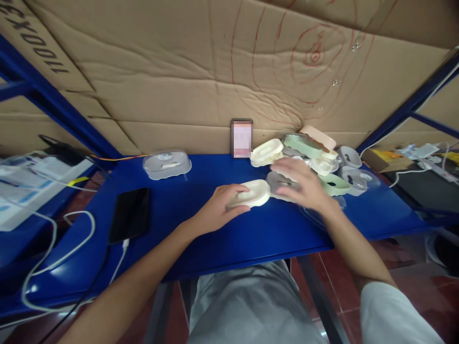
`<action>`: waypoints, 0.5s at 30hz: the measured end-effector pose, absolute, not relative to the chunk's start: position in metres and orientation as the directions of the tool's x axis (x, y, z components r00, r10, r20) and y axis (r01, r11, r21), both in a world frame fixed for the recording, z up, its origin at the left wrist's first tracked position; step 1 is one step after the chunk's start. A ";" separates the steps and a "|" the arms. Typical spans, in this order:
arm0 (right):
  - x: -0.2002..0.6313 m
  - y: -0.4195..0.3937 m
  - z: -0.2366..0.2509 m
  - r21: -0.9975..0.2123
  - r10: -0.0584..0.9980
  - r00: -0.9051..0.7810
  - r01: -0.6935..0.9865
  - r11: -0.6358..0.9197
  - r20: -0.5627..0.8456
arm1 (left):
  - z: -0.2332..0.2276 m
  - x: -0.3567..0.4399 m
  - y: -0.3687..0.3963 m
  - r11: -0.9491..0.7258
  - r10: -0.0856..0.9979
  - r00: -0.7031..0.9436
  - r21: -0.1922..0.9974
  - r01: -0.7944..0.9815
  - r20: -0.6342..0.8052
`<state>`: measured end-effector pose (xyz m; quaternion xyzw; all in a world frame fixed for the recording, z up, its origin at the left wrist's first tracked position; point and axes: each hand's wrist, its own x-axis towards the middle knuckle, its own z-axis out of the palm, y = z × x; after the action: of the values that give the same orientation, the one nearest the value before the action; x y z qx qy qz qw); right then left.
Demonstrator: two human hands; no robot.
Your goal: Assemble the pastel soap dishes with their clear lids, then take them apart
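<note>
Cream tray (257, 193) fills clamped left hand (221, 204); right hand (306, 184), seemingly spread, overlaps grey case (274, 182).

The head camera looks forward (and down) over the table (208, 169).

White glare spots the blue table (201, 251) — the right hand (304, 184) looks blurred.

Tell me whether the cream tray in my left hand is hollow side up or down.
Hollow side up: the cream tray shows its rim around a sunken middle.
</note>
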<state>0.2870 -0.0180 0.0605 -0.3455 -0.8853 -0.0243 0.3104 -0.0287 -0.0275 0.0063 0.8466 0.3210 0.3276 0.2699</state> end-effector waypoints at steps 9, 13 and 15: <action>0.283 -0.051 0.051 -0.137 0.551 -0.622 0.586 0.799 0.556 | 0.026 -0.075 0.000 -0.618 0.762 0.389 0.403 0.675 0.518; 0.358 -0.088 0.034 -0.190 0.537 -0.072 0.889 0.417 0.840 | 0.024 -0.139 0.025 -0.134 0.868 -0.054 0.337 0.932 0.494; 0.394 -0.103 0.018 -0.217 0.396 0.137 0.962 0.166 0.908 | 0.018 -0.159 0.032 0.042 0.929 -0.152 0.312 0.949 0.337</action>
<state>0.3935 -0.1033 0.0185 -0.5763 -0.5889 -0.2911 0.4861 -0.1585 0.0320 0.0183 0.6508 0.7216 0.2352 -0.0214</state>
